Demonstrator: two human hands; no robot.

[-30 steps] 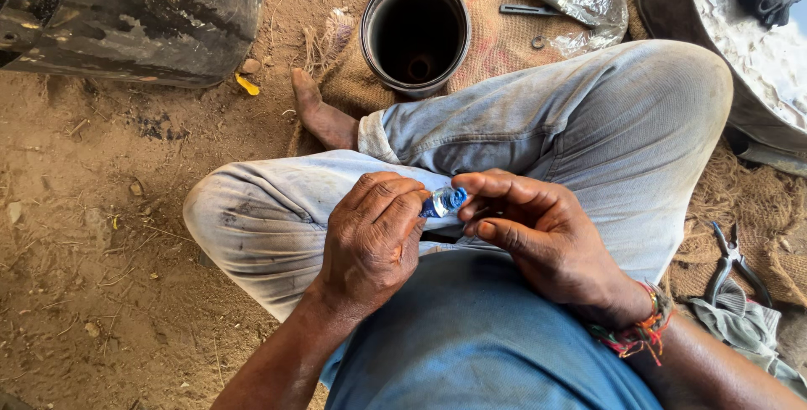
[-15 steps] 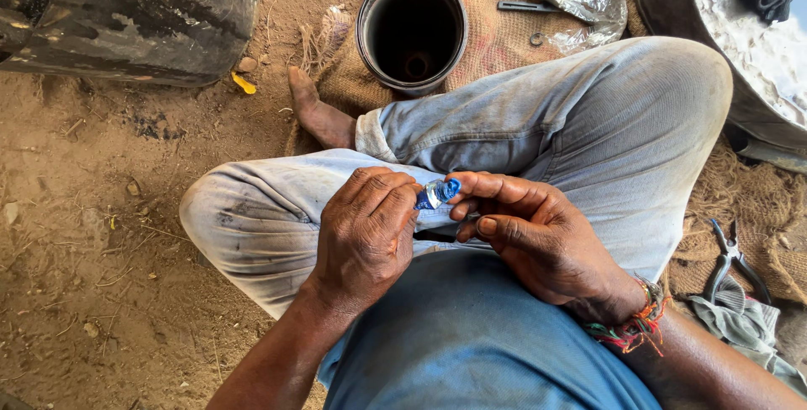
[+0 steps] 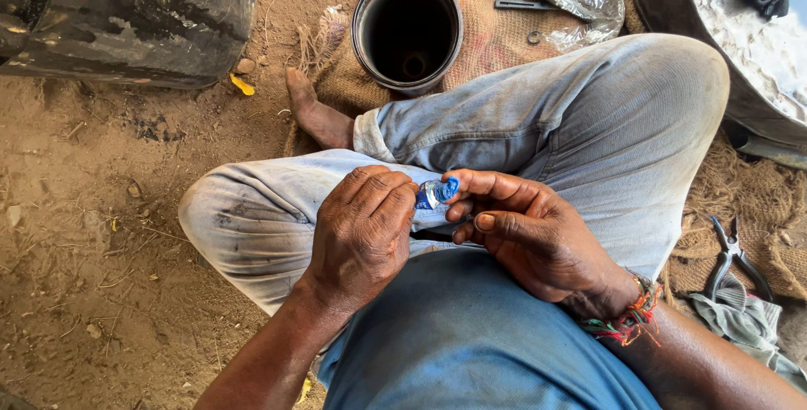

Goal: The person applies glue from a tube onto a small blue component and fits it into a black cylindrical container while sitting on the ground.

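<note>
Hands: left hand (image 3: 360, 238) and right hand (image 3: 530, 233) both pinch a small blue tube (image 3: 435, 193) over the lap.
Tube axis: roughly left-right, blue tip tilted up-right.
Far: black cylinder (image 3: 407, 30) standing open on burlap (image 3: 496, 40).

The small blue object (image 3: 436, 192) is mostly covered by the left hand (image 3: 360, 238) and right hand (image 3: 530, 233); its shape cannot be determined. The black drum (image 3: 126, 15) and grey basin (image 3: 740, 49) are cut off by the frame edges. The pliers (image 3: 730, 257) are partly covered by cloth.
</note>
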